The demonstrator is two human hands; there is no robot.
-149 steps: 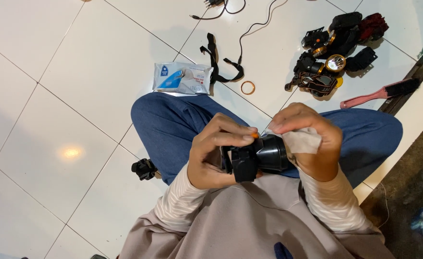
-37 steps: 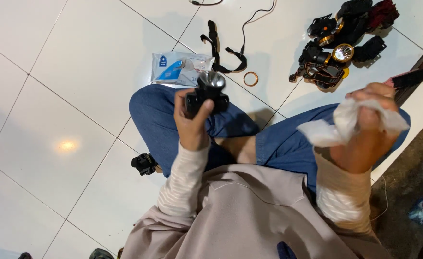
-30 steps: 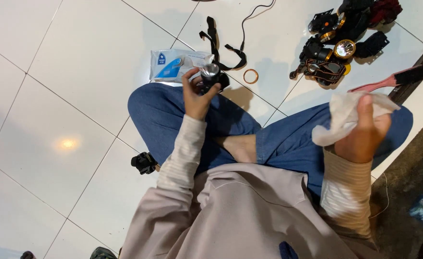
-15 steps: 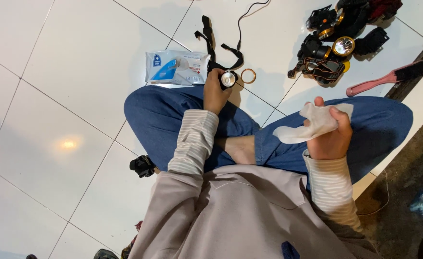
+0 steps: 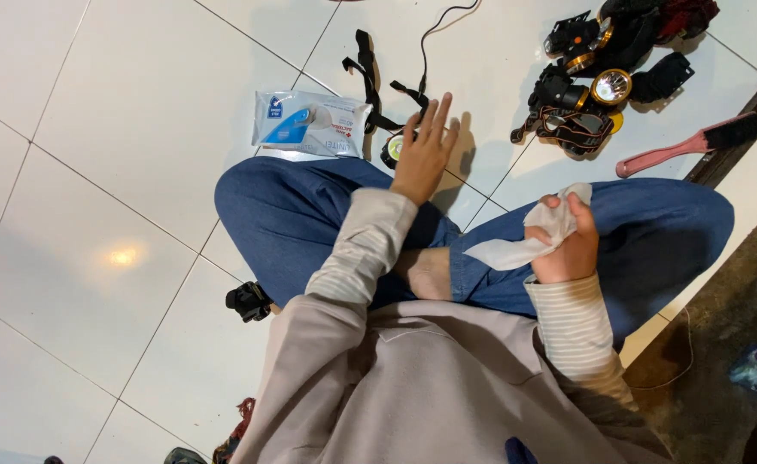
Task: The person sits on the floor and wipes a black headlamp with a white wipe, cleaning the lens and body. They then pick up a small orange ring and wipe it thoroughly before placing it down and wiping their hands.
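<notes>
I sit cross-legged on a white tiled floor in blue jeans. My left hand [image 5: 423, 151] reaches forward over my knee with its fingers spread, right above a small black headlamp [image 5: 392, 149] that lies on the tiles and is half hidden by the hand. The hand holds nothing. My right hand [image 5: 565, 243] rests over my right thigh, closed around a crumpled white wipe [image 5: 526, 241].
A pack of wet wipes [image 5: 310, 124] lies ahead on the left beside black straps [image 5: 368, 76] and a cable. Several headlamps [image 5: 597, 60] are heaped at the far right, next to a pink brush [image 5: 679, 146]. A small black part [image 5: 249, 301] sits by my left leg.
My left hand carried the headlamp from my lap forward to the floor, set it down and opened. My right hand lowered the wipe from the raised position to my thigh.
</notes>
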